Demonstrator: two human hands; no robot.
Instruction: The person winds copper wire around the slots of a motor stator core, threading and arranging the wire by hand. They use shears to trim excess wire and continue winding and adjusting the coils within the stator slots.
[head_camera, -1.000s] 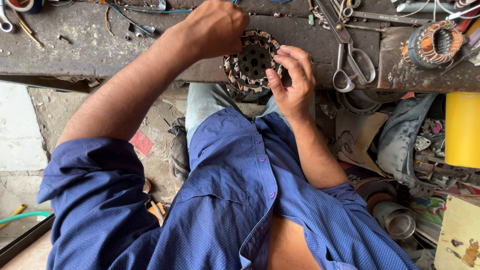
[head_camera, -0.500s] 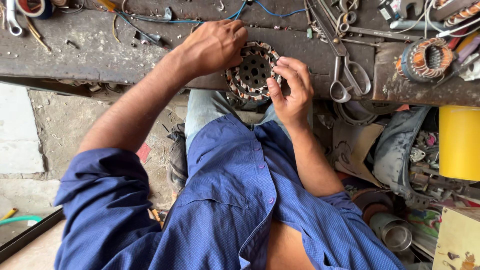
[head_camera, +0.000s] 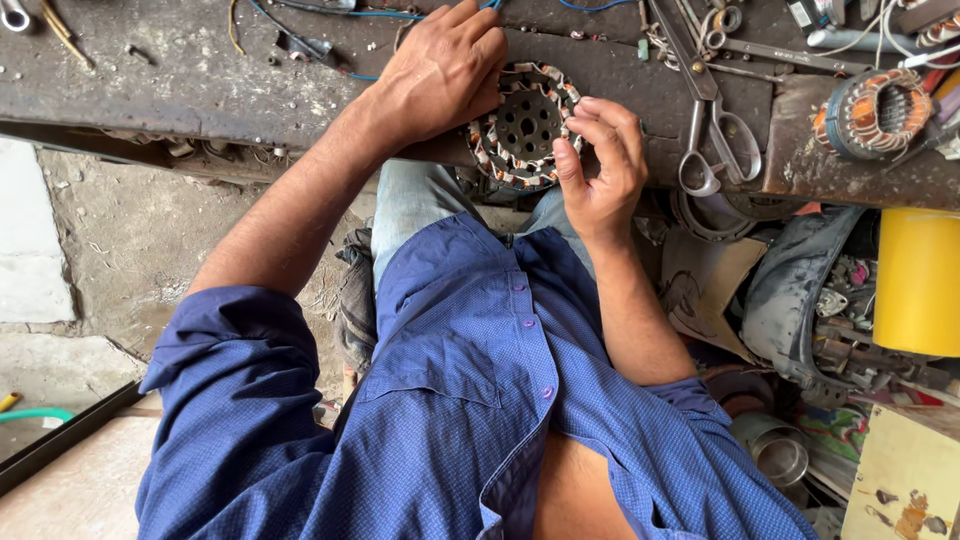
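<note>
Both hands (head_camera: 445, 75) (head_camera: 600, 165) clasp the round stator (head_camera: 522, 125) left of a yellow canister (head_camera: 917, 282).

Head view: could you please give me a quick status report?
Left hand and right hand grip wound stator at bench edge. Scissors lie beside, apart.

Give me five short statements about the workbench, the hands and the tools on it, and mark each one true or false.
1. Both hands touch the round motor stator at the edge of the workbench. True.
2. The scissors are held in the right hand. False: they lie on the bench, to the right of that hand.
3. The left hand rests on the stator's left side. True.
4. The person wears a red shirt. False: the shirt is blue.
5. A second wound stator lies farther right on the bench. True.
</note>
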